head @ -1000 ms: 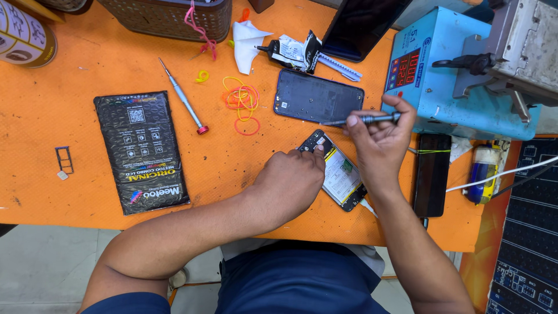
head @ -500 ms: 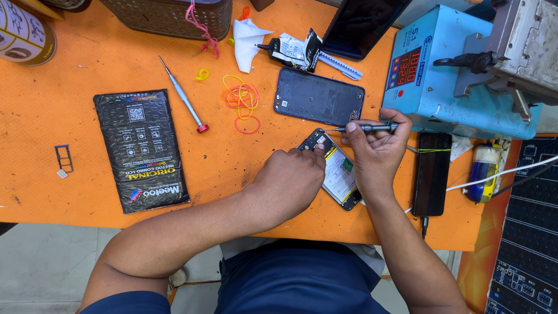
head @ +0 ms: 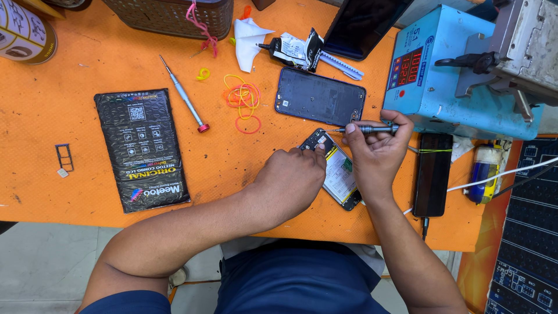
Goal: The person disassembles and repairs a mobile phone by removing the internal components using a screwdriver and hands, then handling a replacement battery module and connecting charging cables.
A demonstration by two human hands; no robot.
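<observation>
Orange felt-like tabletop (head: pixel 87 70) carries one opened flat smartphone with bared innards (head: pixel 334 171) at centre frame. Left hand (head: pixel 293 180) presses fingertips on its upper corner; right hand (head: pixel 375 148) pinches one slim metal screwdriver (head: pixel 369 129). Just above lies one dark rectangular back cover (head: pixel 319 96); a second red-tipped screwdriver (head: pixel 185 96) and one black bubble-textured pouch (head: pixel 142 148) lie left.

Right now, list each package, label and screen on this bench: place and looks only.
Black flat pouch: left of the hands, colourful print.
Red digit display: front of blue machine.
Dark phone: right, screen blank.
Printed tape roll: top-left corner.
</observation>
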